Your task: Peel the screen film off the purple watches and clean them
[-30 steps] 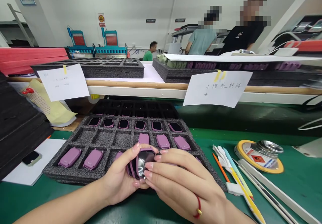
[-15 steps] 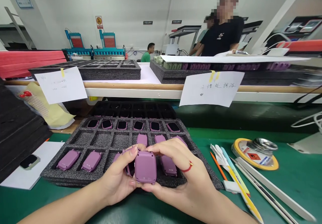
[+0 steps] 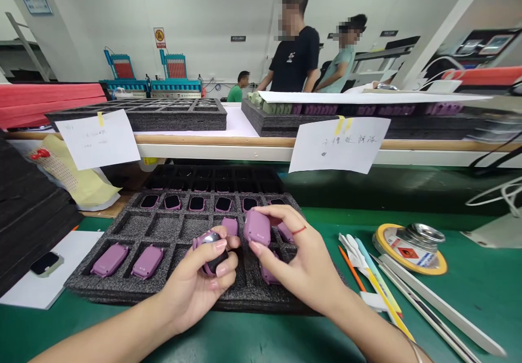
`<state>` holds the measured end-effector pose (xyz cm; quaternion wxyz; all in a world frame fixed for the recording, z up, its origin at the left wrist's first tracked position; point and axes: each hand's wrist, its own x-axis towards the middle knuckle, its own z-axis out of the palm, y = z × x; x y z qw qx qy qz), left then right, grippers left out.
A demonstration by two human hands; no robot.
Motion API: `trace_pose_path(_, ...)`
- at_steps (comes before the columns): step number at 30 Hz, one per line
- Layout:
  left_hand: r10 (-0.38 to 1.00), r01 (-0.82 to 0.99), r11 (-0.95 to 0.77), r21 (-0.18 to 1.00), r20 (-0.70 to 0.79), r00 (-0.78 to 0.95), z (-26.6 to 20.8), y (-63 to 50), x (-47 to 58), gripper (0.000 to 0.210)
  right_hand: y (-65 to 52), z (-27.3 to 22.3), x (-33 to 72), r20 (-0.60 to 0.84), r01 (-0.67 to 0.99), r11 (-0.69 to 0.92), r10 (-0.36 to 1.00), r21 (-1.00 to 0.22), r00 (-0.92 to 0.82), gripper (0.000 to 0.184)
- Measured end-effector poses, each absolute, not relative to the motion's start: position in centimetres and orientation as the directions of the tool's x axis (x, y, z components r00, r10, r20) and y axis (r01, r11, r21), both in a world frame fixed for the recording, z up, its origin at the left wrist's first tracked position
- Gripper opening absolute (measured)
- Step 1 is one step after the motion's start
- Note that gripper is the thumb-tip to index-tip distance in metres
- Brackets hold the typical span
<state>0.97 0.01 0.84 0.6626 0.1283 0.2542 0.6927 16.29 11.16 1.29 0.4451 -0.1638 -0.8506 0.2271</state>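
Note:
In my left hand [image 3: 204, 276] is a purple smartwatch case with a dark glossy screen [image 3: 212, 254], its fingers curled round it. My right hand [image 3: 302, 254] pinches another purple watch case [image 3: 258, 228] between thumb and fingers, back side toward me, above the tray. Beneath both hands lies a black foam tray [image 3: 163, 292] with square compartments. Purple cases lie back up in its front row, such as the watch case [image 3: 109, 260] at the left. Along a farther row, watches show dark screens [image 3: 197, 204]. My hands hide some compartments.
To the right lie a yellow-rimmed tape roll [image 3: 381, 243] with a metal-topped container, an orange stick [image 3: 351, 268], and long white strips [image 3: 444, 303]. A watch [image 3: 47, 264] rests on white paper at left. A shelf edge [image 3: 216, 151] crosses behind; people stand beyond.
My hands have moved apart. The right has carried its watch case up and right, away from the left; the left has turned its own so the dark screen shows.

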Motion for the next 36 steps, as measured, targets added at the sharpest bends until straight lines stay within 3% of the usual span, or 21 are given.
trace_pose_path(3,0.981,-0.865,0.009,0.502,-0.17,-0.089,1.3,0.1,0.8,0.015,11.8,0.5,16.0,0.565,0.176,0.829,0.502,-0.531,-0.655,0.026)
trace_pose_path(6,0.991,-0.849,0.053,0.526,-0.131,-0.019,1.3,0.1,0.5,0.029,11.8,-0.1,15.9,0.419,0.269,0.823,0.502,-0.5,-0.757,0.028)
trace_pose_path(8,0.994,-0.825,0.084,0.559,-0.101,0.033,1.1,0.1,0.4,0.037,11.6,0.0,16.0,0.399,0.254,0.81,0.501,-0.528,-0.768,0.036)
trace_pose_path(10,0.994,-0.789,0.104,0.606,-0.084,0.067,0.9,0.0,0.3,0.046,11.4,0.5,16.3,0.464,0.181,0.795,0.504,-0.579,-0.729,0.034)
trace_pose_path(14,0.986,-0.712,0.166,0.682,-0.129,0.106,0.8,0.0,0.5,0.051,10.1,2.2,16.8,0.648,-0.05,0.788,0.467,-0.614,-0.601,0.005)
trace_pose_path(17,0.968,-0.688,0.249,0.681,-0.198,0.155,0.9,0.2,0.8,0.052,8.8,2.7,16.9,0.647,-0.13,0.828,0.316,-0.545,-0.694,0.03)
trace_pose_path(19,0.959,-0.685,0.283,0.671,-0.219,0.182,1.0,0.3,0.8,0.052,8.3,2.5,16.8,0.602,-0.11,0.833,0.293,-0.542,-0.742,0.03)
trace_pose_path(22,0.96,-0.684,0.279,0.674,-0.22,0.174,1.0,0.4,0.9,0.049,8.2,2.1,16.6,0.589,-0.101,0.817,0.317,-0.568,-0.743,0.014)
trace_pose_path(29,0.975,-0.705,0.22,0.674,-0.171,0.141,0.4,0.2,0.9,0.042,8.3,2.5,16.3,0.705,-0.162,0.837,0.318,-0.523,-0.634,0.009)
trace_pose_path(32,0.984,-0.707,0.177,0.685,-0.13,0.12,0.3,0.1,0.9,0.037,8.6,2.5,16.3,0.782,-0.201,0.84,0.346,-0.505,-0.518,0.01)
trace_pose_path(36,0.985,-0.679,0.168,0.715,-0.104,0.134,0.5,0.0,0.8,0.044,8.9,2.3,16.6,0.806,-0.279,0.762,0.508,-0.584,-0.303,0.014)
